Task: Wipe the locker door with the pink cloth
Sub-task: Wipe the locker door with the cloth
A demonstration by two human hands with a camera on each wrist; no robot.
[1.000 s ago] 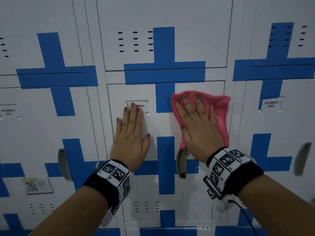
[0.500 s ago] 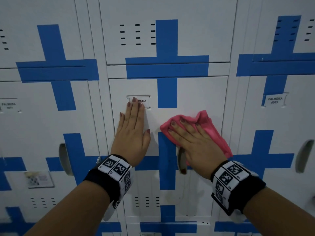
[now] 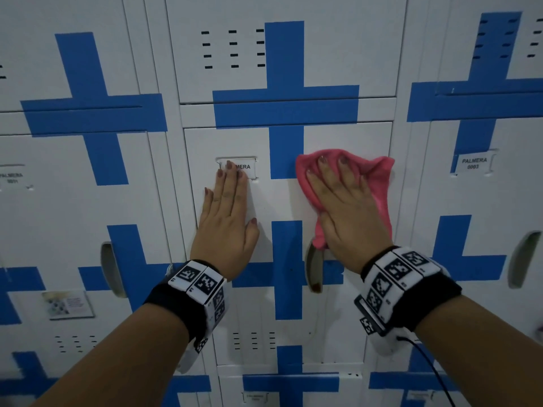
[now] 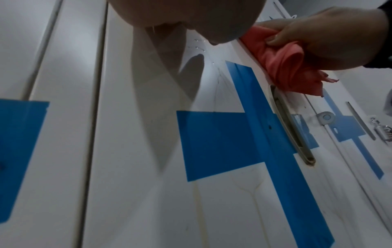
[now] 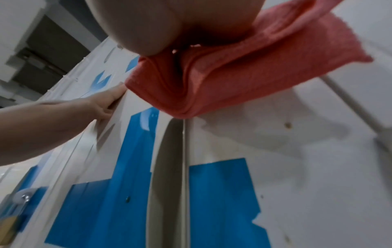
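Note:
The locker door is white with blue cross stripes, straight ahead in the head view. My right hand lies flat on the pink cloth, fingers straight and spread, pressing it against the door's upper right part. A bunched end of the pink cloth hangs below the palm, just above the handle recess. My left hand is flat on the door's left side and holds nothing. Its fingertips overlap the name label. The right wrist view shows the cloth folded under the palm.
Matching lockers flank the door. The right one has a label and a handle recess; the left one has a handle recess and a sticker. Vent slots mark the locker above. A cable trails from my right wristband.
My right hand slid the cloth down and left toward the door's middle, then back up to the upper right. The left hand stayed flat in place.

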